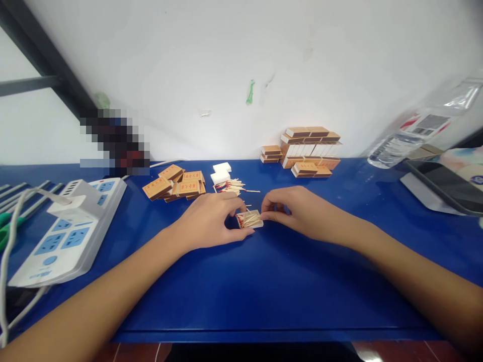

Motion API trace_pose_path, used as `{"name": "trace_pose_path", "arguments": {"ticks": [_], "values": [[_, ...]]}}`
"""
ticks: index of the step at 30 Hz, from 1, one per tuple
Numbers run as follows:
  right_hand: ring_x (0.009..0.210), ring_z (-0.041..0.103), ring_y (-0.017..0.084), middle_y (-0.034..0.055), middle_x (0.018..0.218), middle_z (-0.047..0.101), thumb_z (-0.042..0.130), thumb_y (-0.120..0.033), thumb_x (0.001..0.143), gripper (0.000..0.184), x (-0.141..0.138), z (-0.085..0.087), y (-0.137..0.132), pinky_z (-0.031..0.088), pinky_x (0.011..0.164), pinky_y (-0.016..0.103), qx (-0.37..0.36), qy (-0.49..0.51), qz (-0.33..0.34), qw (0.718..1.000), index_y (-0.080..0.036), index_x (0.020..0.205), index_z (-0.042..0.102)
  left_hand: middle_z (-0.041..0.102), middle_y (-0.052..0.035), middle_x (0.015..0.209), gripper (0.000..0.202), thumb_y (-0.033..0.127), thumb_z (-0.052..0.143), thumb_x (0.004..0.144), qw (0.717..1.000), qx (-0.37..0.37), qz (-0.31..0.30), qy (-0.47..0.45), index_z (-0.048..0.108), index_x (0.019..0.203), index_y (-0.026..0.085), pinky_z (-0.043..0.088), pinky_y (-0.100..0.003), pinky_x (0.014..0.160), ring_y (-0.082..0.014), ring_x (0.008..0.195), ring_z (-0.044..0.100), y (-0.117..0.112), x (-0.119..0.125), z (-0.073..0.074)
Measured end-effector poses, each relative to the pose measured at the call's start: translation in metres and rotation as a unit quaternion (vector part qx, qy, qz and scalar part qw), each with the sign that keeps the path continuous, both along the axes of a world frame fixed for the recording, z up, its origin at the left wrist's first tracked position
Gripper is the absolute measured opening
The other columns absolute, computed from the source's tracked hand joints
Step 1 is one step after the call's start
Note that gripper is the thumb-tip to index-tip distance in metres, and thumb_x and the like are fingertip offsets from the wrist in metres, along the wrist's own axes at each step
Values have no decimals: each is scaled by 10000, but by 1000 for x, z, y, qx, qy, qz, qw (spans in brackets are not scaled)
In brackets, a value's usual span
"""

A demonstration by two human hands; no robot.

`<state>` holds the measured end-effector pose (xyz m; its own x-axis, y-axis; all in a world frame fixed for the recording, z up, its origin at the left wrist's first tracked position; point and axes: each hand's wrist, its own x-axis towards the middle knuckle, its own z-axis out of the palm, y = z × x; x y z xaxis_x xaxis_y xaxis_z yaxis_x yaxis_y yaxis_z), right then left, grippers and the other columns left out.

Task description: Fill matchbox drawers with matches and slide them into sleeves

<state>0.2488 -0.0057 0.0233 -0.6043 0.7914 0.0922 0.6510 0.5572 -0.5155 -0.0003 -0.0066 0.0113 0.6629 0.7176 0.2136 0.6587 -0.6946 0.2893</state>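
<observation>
A small white matchbox tray (249, 219) filled with red-tipped matches lies on the blue table (241, 281). My left hand (211, 221) grips the tray's left end, fingers curled round it. My right hand (292, 210) pinches the tray's right end between thumb and fingers. Just behind them lies a loose pile of matches (234, 186) beside two empty white trays (221, 172). To the left of that pile is a heap of orange matchbox sleeves (175, 184).
A stack of finished orange matchboxes (306, 152) stands against the wall at the back. A white power strip (71, 226) with cables sits at the left. At the right lie a plastic bottle (411, 138) on its side and a dark tablet (447, 187).
</observation>
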Motion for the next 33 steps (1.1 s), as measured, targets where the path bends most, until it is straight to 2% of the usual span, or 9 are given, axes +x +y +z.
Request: {"name": "trace_pose_path", "arguments": {"ticks": [6, 9, 12, 16, 21, 26, 33], "values": [[746, 625, 165, 22, 867, 713, 640, -302, 995, 145, -4, 0, -5, 445, 694, 300, 32, 9, 13, 999, -213, 897, 697, 705, -5, 911, 339, 535, 709, 890, 1000, 0, -2, 4, 670, 932, 200, 376, -289, 629, -168, 787, 634, -2, 1, 1], [769, 618, 151, 28, 951, 689, 633, -304, 1010, 118, -8, -3, -7, 463, 707, 288, 59, 56, 22, 996, -227, 1041, 718, 693, -7, 887, 347, 537, 711, 886, 1000, -1, 3, 7, 652, 889, 195, 367, -291, 627, -170, 774, 626, -2, 2, 0], [818, 619, 152, 44, 1021, 651, 611, -303, 1033, 178, -15, -10, -10, 481, 742, 290, 78, 76, 64, 992, -241, 1152, 728, 670, -8, 833, 375, 541, 715, 874, 1000, 2, 11, 6, 609, 812, 187, 345, -290, 604, -163, 727, 601, -1, 2, -2], [829, 618, 167, 58, 1006, 626, 602, -263, 1031, 158, -18, -15, -12, 486, 753, 309, 104, 40, 76, 991, -196, 1034, 744, 673, -16, 837, 364, 527, 724, 870, 1000, 10, 9, 9, 609, 810, 186, 326, -287, 598, -167, 726, 596, -1, 2, -3], [808, 626, 164, 50, 1015, 639, 670, -236, 982, 95, -8, -6, -13, 479, 744, 311, 98, 14, 65, 993, -209, 1024, 751, 681, -15, 844, 408, 587, 703, 884, 1000, 11, 6, 11, 620, 827, 192, 327, -287, 604, -173, 743, 609, -2, 1, -2], [753, 604, 146, 32, 936, 647, 672, -241, 976, 85, -6, -3, -11, 452, 692, 295, 80, 5, 69, 994, -203, 941, 740, 696, -18, 863, 426, 611, 711, 874, 1000, 10, 12, 14, 639, 842, 193, 333, -290, 606, -181, 762, 627, -1, 2, -2], [754, 570, 145, 19, 900, 640, 691, -287, 967, 90, -11, -13, -4, 426, 675, 283, 99, 40, 13, 994, -205, 998, 715, 701, -16, 875, 432, 618, 720, 869, 1000, -3, 13, 14, 652, 858, 192, 346, -293, 616, -182, 766, 635, -1, 3, -1]]}}
